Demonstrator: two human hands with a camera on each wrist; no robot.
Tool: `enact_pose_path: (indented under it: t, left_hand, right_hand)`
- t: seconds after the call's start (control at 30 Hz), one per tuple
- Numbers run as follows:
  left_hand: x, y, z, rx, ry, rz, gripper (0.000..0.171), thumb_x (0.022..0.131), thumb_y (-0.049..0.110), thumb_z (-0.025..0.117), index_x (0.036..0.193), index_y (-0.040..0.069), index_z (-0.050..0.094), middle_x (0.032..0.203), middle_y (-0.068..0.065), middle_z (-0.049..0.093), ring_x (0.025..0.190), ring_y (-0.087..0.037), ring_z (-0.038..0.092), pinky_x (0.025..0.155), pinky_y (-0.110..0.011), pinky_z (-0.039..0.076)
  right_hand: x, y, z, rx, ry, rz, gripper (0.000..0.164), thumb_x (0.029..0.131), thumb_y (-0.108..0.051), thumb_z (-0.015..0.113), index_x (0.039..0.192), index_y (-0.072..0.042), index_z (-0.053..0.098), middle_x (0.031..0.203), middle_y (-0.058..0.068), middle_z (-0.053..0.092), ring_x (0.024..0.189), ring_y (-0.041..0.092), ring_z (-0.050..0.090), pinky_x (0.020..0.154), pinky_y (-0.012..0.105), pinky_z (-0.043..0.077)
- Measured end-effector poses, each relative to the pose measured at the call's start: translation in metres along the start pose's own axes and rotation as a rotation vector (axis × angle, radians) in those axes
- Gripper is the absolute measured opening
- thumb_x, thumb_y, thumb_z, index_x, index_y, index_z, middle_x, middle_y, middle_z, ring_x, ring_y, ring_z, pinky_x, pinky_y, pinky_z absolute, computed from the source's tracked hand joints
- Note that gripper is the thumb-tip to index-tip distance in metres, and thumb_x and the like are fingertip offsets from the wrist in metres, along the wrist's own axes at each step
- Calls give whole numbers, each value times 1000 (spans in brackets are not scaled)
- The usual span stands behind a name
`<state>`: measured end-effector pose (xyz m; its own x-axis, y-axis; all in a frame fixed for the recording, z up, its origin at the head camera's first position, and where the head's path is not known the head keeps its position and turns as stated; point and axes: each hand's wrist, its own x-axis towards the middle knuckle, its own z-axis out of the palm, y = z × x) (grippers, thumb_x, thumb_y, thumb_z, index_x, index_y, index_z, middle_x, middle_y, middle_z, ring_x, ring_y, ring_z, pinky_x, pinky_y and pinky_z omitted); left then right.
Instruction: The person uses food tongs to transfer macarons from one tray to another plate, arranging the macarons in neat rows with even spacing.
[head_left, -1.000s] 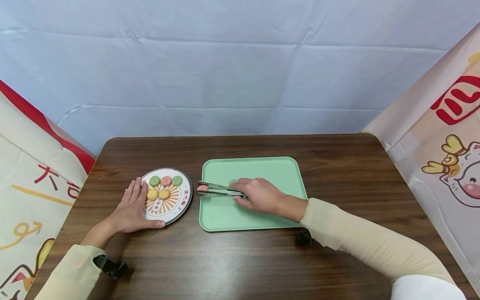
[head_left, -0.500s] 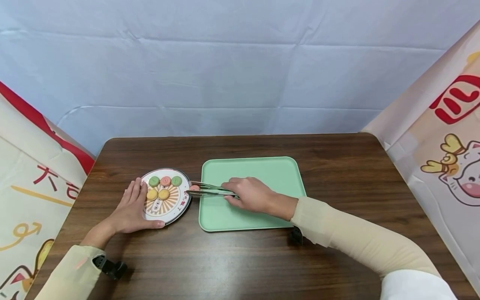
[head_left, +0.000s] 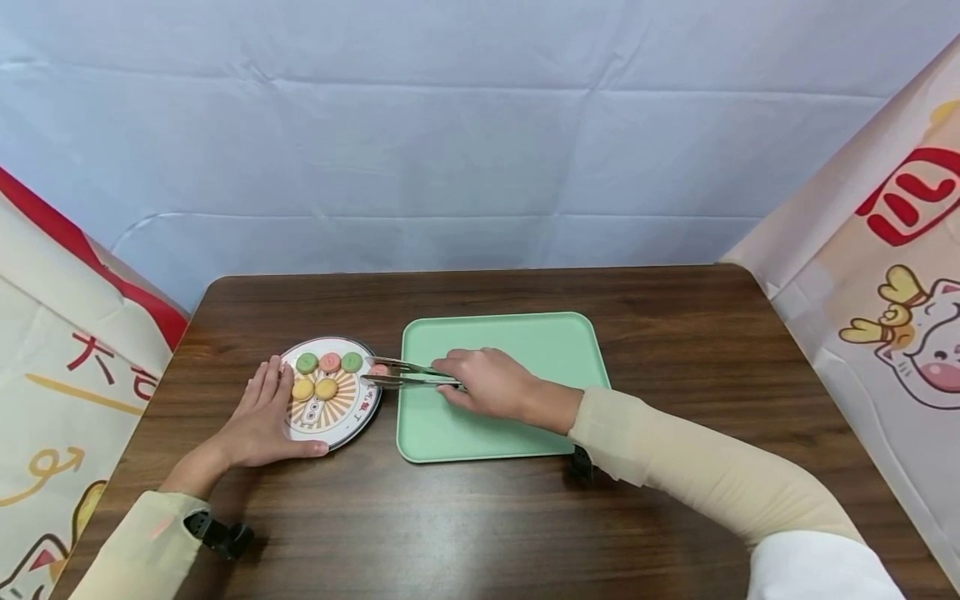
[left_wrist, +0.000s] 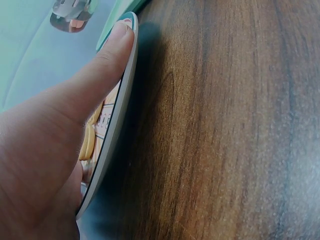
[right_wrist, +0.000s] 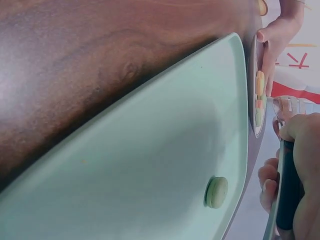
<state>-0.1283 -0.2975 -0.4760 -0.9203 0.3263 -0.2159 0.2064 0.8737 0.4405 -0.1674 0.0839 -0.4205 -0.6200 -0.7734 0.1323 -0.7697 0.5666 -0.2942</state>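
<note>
My right hand [head_left: 487, 382] grips metal tongs [head_left: 412, 379], whose dark handle [right_wrist: 286, 192] shows in the right wrist view. Between the tong tips sits a pink macaron [head_left: 379, 369], over the right rim of a round white patterned plate [head_left: 347, 421]. On that plate lie green macarons [head_left: 307, 362], a pink macaron [head_left: 330, 362] and two yellow macarons [head_left: 326, 388]. My left hand [head_left: 262, 421] rests on the plate's left side, fingers straight and spread, thumb along the near rim. The left wrist view shows that thumb [left_wrist: 102, 67] on the rim.
A light green rectangular tray [head_left: 480, 442] lies right of the plate, under my right hand. One green macaron [right_wrist: 217, 192] sits on it, hidden from the head view. Both stand on a dark wooden table [head_left: 420, 525], with a pale cloth [head_left: 480, 167] behind.
My right hand has moved left with the tongs, carrying the pink macaron from the tray's left edge to above the plate's right rim. My left hand has stayed in place.
</note>
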Motion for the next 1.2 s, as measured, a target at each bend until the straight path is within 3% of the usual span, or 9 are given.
enact_pose_path:
  t: [0.5,0.83,1.2]
  left_hand:
    - [-1,0,0,6,5,3,147,70,73,78,155,-15,-2,163,-32,-19,151,-47,-17,119,-66,-2]
    - [-1,1,-1,0,4,5,147,70,74,78,155,-16,-3,163,-32,-19,151,-47,-18,119,-65,-2]
    - [-1,0,0,-7,24,24,145,71,72,78,156,-15,-1,164,-32,-18,151,-46,-17,119,-65,-1]
  right_hand:
    - [15,-7,4,-15,-36,-17,29,102,-23,62,125,-7,70,108,4,71,81,13,68,75,33,57]
    - [27,-14,10,-51,-84,-2,25,102,-24,63,120,-10,71,98,1,68,75,10,61,69,31,54]
    - [34,-16,14,-69,-122,35,21,102,-25,64,115,-11,72,95,-1,67,77,10,61,71,33,54]
